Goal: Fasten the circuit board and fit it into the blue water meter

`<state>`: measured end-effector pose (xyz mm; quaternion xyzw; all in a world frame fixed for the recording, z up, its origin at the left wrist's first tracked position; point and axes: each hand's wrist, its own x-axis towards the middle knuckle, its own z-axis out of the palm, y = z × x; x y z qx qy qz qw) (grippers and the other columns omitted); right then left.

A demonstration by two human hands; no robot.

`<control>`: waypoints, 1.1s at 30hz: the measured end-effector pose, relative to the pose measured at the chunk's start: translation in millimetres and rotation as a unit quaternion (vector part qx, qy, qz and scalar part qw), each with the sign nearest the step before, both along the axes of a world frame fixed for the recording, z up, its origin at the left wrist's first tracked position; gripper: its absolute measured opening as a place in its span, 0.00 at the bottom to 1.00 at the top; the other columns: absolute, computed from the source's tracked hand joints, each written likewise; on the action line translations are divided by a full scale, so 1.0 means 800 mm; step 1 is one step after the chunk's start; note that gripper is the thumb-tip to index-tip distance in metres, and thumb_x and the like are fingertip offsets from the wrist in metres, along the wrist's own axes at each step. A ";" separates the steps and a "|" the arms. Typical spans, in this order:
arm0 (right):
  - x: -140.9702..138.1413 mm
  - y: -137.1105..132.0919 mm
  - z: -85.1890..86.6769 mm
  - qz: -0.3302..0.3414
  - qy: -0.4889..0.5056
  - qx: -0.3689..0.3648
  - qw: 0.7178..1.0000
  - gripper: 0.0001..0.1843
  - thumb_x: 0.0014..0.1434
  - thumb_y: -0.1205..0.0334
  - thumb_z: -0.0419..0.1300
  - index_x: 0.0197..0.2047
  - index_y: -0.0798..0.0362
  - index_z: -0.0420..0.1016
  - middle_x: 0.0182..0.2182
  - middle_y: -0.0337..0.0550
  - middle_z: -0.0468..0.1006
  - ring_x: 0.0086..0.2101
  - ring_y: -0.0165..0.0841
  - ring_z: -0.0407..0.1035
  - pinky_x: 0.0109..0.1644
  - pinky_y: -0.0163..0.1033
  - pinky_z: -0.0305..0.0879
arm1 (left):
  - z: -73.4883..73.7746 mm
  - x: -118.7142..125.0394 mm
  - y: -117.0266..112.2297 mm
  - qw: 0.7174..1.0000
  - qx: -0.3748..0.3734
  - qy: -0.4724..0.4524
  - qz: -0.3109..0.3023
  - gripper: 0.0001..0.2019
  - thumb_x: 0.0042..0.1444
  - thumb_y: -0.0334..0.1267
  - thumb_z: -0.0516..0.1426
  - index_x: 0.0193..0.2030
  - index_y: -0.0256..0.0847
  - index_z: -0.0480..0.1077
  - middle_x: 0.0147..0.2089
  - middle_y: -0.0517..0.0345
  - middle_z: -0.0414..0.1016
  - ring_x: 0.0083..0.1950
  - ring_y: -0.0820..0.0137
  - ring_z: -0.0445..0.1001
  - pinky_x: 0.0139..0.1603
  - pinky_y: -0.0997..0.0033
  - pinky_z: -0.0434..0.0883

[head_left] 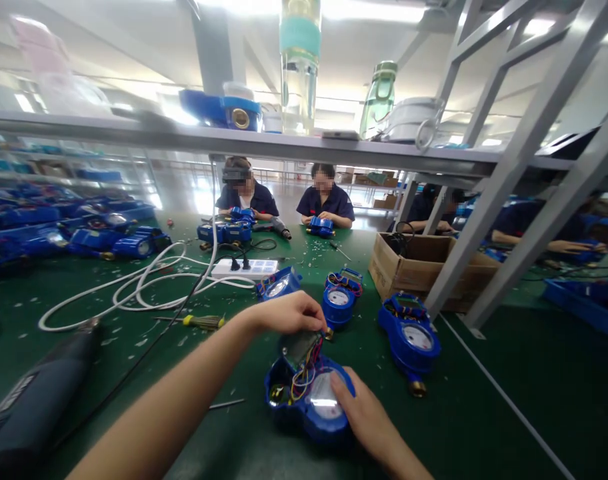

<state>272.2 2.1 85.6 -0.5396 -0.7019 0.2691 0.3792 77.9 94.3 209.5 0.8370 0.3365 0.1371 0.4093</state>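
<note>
A blue water meter [329, 427] lies on the green table in front of me. Its housing is open, and red, yellow and white wires [304, 383] run from inside to a raised circuit board [295, 348]. My left hand [297, 313] is closed, its fingertips pinching the board's upper right corner. Wrapped round the meter's right side is my right hand [367, 407], with the thumb over the round dial. Beyond my hands stand two more meters, one upright meter [338, 303] and one partly hidden meter [279, 285]. Another meter [409, 337] sits to the right.
A power strip [247, 268], coiled white cable [134, 283] and yellow-handled screwdriver [204, 322] lie left of centre. A dark power tool [39, 393] is at lower left. A cardboard box [409, 263] stands by the metal frame [514, 173]. Co-workers [325, 200] handle meters across the table.
</note>
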 end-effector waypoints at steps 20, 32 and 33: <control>-0.025 0.002 0.053 0.144 0.181 -0.095 0.968 0.19 0.58 0.48 0.56 0.43 0.55 0.71 0.38 0.43 0.77 0.40 0.37 0.70 0.44 0.38 0.64 | 0.011 0.020 -0.036 0.977 0.182 0.111 -0.018 0.10 0.56 0.40 0.53 0.31 0.38 0.73 0.28 0.61 0.74 0.29 0.75 0.69 0.29 0.78 0.60; -0.024 0.006 0.056 0.160 0.200 -0.085 0.963 0.17 0.62 0.50 0.53 0.44 0.54 0.71 0.36 0.41 0.77 0.38 0.35 0.70 0.42 0.36 0.63 | -0.016 -0.011 -0.080 0.967 0.172 -0.101 0.160 0.22 0.61 0.48 0.47 0.60 0.46 0.54 0.61 0.55 0.57 0.59 0.67 0.59 0.59 0.66 0.58; -0.025 0.006 0.055 0.158 0.194 -0.084 0.964 0.16 0.61 0.50 0.53 0.42 0.54 0.71 0.34 0.40 0.76 0.37 0.34 0.70 0.41 0.36 0.63 | -0.027 -0.019 -0.084 0.970 0.132 -0.130 0.156 0.25 0.59 0.51 0.48 0.62 0.48 0.52 0.63 0.56 0.53 0.61 0.66 0.57 0.61 0.66 0.57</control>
